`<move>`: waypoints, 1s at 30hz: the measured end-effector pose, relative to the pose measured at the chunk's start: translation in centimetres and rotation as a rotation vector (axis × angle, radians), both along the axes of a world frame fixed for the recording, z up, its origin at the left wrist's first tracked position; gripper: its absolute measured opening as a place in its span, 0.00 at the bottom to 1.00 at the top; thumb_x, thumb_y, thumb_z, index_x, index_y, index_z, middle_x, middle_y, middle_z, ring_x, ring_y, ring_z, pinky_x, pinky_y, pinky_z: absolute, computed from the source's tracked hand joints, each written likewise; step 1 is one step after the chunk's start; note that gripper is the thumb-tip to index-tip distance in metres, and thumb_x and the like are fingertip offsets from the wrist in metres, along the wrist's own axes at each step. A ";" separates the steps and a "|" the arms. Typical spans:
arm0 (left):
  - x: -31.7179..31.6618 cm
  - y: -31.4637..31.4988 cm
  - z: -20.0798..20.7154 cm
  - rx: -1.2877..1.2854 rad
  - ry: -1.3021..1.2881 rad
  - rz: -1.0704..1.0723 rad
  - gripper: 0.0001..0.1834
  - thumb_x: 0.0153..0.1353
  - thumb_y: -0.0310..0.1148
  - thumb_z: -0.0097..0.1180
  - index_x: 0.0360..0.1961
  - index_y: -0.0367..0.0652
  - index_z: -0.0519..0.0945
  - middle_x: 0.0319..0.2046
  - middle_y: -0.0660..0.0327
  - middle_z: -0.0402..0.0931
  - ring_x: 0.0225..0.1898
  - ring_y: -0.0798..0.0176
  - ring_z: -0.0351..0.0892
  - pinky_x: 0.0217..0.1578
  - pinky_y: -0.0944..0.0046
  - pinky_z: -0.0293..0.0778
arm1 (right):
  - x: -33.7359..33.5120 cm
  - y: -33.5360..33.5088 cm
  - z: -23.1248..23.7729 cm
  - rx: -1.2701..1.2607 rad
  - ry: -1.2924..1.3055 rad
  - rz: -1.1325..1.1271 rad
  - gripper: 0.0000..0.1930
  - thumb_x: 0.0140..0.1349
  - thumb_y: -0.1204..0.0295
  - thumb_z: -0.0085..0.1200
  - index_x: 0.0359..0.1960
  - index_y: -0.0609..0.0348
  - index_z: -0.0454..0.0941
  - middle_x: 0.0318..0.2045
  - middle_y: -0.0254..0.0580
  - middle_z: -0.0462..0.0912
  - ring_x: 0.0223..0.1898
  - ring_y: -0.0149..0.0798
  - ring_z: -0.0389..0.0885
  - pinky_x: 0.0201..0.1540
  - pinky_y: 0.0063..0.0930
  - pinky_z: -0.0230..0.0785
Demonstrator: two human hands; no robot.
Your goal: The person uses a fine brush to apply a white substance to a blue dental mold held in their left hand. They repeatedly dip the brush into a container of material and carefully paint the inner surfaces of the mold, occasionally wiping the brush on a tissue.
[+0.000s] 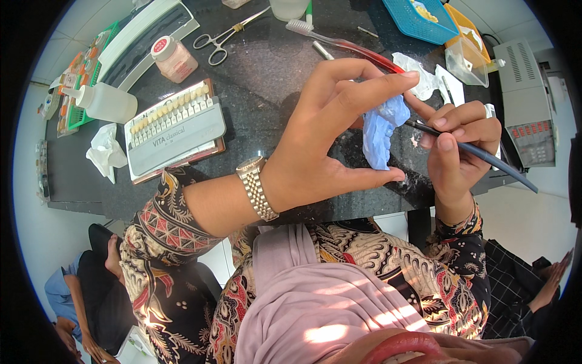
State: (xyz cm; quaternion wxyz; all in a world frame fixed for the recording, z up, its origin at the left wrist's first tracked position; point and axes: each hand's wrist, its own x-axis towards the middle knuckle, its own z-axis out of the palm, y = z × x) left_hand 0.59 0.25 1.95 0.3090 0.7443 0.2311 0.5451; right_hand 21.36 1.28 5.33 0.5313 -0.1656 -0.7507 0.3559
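Between the thumb and fingers of my left hand [318, 136] is a light blue dental cast [377, 145] with a lumpy surface, held up above the dark countertop. My right hand [462, 142] grips a slim tool [500, 164] with a long dark blue-grey handle like a pen. Its narrow dark end points left and meets the right side of the cast; the very tip is too small to make out. Beyond my left fingers lies a red toothbrush [348, 44], partly covered by them.
A tooth shade guide [182, 124], a white squeeze bottle [109, 103], a jar of pink powder [177, 65] and locking forceps [223, 41] lie left. Far right stand a blue basket [424, 27], a clear tub [470, 67] and a grey machine [515, 85]. People sit both sides.
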 end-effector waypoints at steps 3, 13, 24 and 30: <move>0.0 0.0 -0.1 -0.006 -0.012 -0.020 0.52 0.32 0.29 0.77 0.61 0.43 0.61 0.54 0.58 0.55 0.55 0.66 0.64 0.45 0.70 0.79 | 0.1 -0.1 0.0 -0.007 -0.018 -0.010 0.09 0.59 0.85 0.47 0.36 0.61 0.63 0.35 0.45 0.69 0.26 0.29 0.76 0.56 0.58 0.65; 0.0 0.0 0.0 -0.006 -0.002 -0.009 0.52 0.32 0.30 0.77 0.61 0.43 0.61 0.53 0.58 0.55 0.55 0.65 0.65 0.44 0.69 0.79 | 0.0 -0.3 0.0 -0.009 -0.027 -0.025 0.08 0.59 0.85 0.47 0.36 0.60 0.63 0.35 0.45 0.69 0.26 0.28 0.76 0.56 0.59 0.64; 0.0 0.0 0.0 0.001 -0.009 -0.013 0.51 0.32 0.30 0.77 0.61 0.44 0.62 0.53 0.58 0.56 0.54 0.65 0.65 0.44 0.69 0.79 | 0.1 -0.5 0.0 0.004 -0.055 -0.039 0.09 0.59 0.83 0.48 0.36 0.60 0.62 0.35 0.45 0.69 0.26 0.28 0.76 0.55 0.59 0.65; 0.0 -0.1 0.1 0.000 -0.003 -0.008 0.51 0.32 0.29 0.77 0.61 0.44 0.62 0.52 0.58 0.56 0.55 0.65 0.65 0.45 0.68 0.78 | 0.1 -0.6 0.2 -0.049 0.072 -0.051 0.09 0.60 0.83 0.47 0.37 0.59 0.61 0.38 0.46 0.69 0.30 0.30 0.76 0.58 0.57 0.62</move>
